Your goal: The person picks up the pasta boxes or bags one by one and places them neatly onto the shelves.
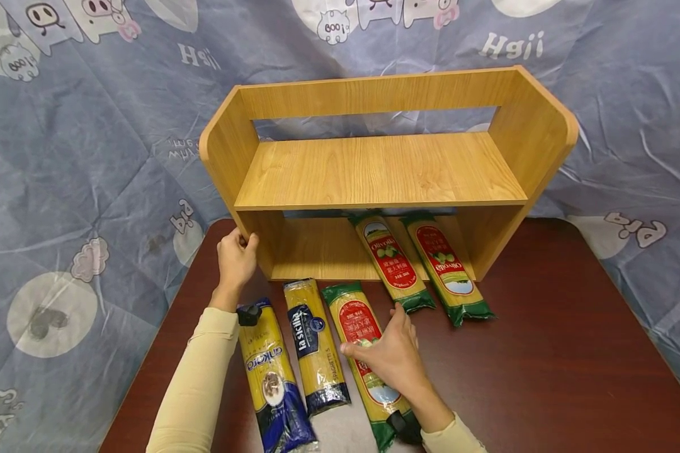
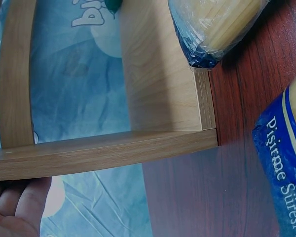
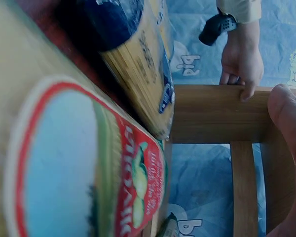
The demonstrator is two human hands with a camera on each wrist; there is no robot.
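My left hand (image 1: pixel 236 261) grips the left side panel of a wooden shelf (image 1: pixel 374 171), its thumb on the front edge and its fingers outside. Over a green-ended Olivoilà spaghetti pack (image 1: pixel 354 318) hovers my right hand (image 1: pixel 393 355), thumb spread from the fingers, grasping nothing. Left of that pack lie a la sicilia spaghetti pack (image 1: pixel 320 358) and a blue-and-yellow ankara pasta pack (image 1: pixel 266 352). Two more Olivoilà packs, one nearer the middle (image 1: pixel 390 261) and one on the right (image 1: pixel 444 264), lean out of the shelf's lower compartment onto the table.
The dark red-brown table (image 1: pixel 555 352) extends to the right of the packs. A blue printed cloth (image 1: pixel 119 157) hangs behind the shelf and along the sides. The upper board (image 1: pixel 374 170) of the shelf overhangs the back ends of the two leaning packs.
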